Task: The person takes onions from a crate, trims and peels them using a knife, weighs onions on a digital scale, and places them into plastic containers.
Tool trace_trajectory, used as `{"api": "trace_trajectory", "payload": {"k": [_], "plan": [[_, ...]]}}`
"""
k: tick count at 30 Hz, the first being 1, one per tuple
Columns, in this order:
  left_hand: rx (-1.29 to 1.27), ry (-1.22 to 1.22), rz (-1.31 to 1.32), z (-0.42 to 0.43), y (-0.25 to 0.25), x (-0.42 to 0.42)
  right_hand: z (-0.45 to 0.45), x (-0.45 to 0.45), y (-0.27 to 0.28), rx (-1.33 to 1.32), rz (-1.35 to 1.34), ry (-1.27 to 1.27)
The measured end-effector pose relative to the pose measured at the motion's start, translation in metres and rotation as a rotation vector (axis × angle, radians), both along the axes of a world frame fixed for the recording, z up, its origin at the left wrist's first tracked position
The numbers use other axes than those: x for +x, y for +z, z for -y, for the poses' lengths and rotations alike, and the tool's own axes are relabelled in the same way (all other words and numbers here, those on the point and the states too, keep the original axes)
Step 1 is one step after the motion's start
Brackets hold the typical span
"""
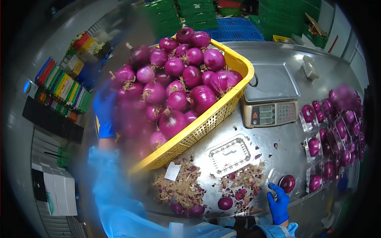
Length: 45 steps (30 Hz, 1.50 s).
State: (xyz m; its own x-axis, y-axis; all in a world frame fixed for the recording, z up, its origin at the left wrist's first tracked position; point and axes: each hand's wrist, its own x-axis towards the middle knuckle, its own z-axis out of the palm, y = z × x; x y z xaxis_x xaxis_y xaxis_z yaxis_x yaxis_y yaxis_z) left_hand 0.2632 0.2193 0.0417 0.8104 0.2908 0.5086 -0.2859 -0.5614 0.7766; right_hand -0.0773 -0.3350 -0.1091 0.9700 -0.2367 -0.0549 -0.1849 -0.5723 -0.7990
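Observation:
At the left side of a yellow plastic crate [196, 137] heaped with red onions [174, 99], my left hand [104, 111] in a blue glove reaches against the crate's edge and the onions. A blur covers this area, and its fingers are partly hidden. My right hand [279, 204], also blue-gloved, has thumb and forefinger on the lower left corner of a clear plastic tray [271, 175]. A single red onion [287, 183] sits in that tray. To the left of the right hand lies a loose onion [225, 203] among skins.
A weighing scale [271, 95] stands behind the crate's right side. Clear trays with onions [314, 146] stack up at the right. One upturned or bare tray [230, 155] and a pile of dry skins [180, 184] lie on the steel table [214, 190]. Green crates [198, 16] rise behind.

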Motion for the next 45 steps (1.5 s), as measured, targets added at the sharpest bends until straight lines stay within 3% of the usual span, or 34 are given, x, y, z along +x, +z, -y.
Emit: {"api": "trace_trajectory", "payload": {"k": [1,4,6,7,10,11,14,15,18,19,22,25,26,28,29,31,34,35,37,39,40,45], "plan": [[-0.047,-0.07,0.01,0.025,0.011,0.001,-0.003,0.004,0.001,0.0,0.014,0.025],[0.29,-0.13,0.111,0.069,0.019,0.031,-0.014,0.012,0.005,0.004,0.029,0.086],[0.26,-0.247,0.123,0.114,0.029,0.036,-0.02,0.018,0.012,0.009,0.009,0.114],[0.177,-0.331,0.178,0.104,0.009,0.067,-0.02,0.018,0.013,0.022,0.005,0.107],[0.622,0.098,0.391,0.122,0.04,0.074,-0.015,0.01,0.008,0.043,-0.014,0.066],[0.601,0.143,0.421,0.129,0.051,0.074,-0.011,0.008,0.007,0.033,-0.018,0.053],[0.438,0.35,0.114,0.102,0.049,0.1,-0.002,0.004,0.0,0.022,-0.024,0.036],[0.347,0.431,0.107,0.075,0.025,0.129,-0.001,0.004,-0.003,0.021,-0.028,0.036],[0.51,0.281,-0.087,0.077,0.016,0.138,0.0,0.008,-0.004,-0.001,-0.027,0.068],[0.607,0.406,-0.064,0.084,0.009,0.137,0.0,0.009,-0.005,0.011,-0.028,0.076],[0.489,0.319,-0.03,0.081,0.007,0.138,-0.003,0.011,-0.008,0.046,-0.043,0.1],[0.368,0.235,0.169,0.056,-0.013,0.15,-0.004,0.008,-0.007,0.056,-0.062,0.112],[0.248,0.142,0.218,0.075,-0.001,0.128,-0.004,0.007,-0.006,0.057,-0.051,0.114],[-0.283,-0.106,0.085,0.111,0.028,0.079,-0.004,0.004,-0.003,0.06,-0.054,0.112],[-0.601,-0.361,0.054,0.085,0.02,0.075,-0.003,0.005,-0.001,0.061,-0.065,0.108],[-1.14,-0.547,0.053,0.076,0.014,0.035,-0.003,0.006,0.002,0.077,-0.057,0.105],[-1.261,-0.78,-0.204,0.141,0.036,-0.079,-0.005,0.015,0.01,0.138,-0.023,0.135],[-1.189,-0.573,-0.224,0.165,0.03,-0.107,-0.007,0.021,0.017,0.181,-0.02,0.158],[-0.766,-0.387,-0.503,0.209,0.022,-0.154,-0.007,0.028,0.028,0.251,-0.012,0.238],[-0.424,-0.562,-0.682,0.229,0.001,-0.194,-0.004,0.038,0.044,0.296,0.033,0.388],[-0.438,-0.715,-0.636,0.231,-0.018,-0.214,-0.005,0.041,0.053,0.322,0.062,0.472],[-0.614,-0.917,-0.967,0.254,-0.066,-0.269,-0.01,0.034,0.055,-0.056,0.206,0.771]]}}
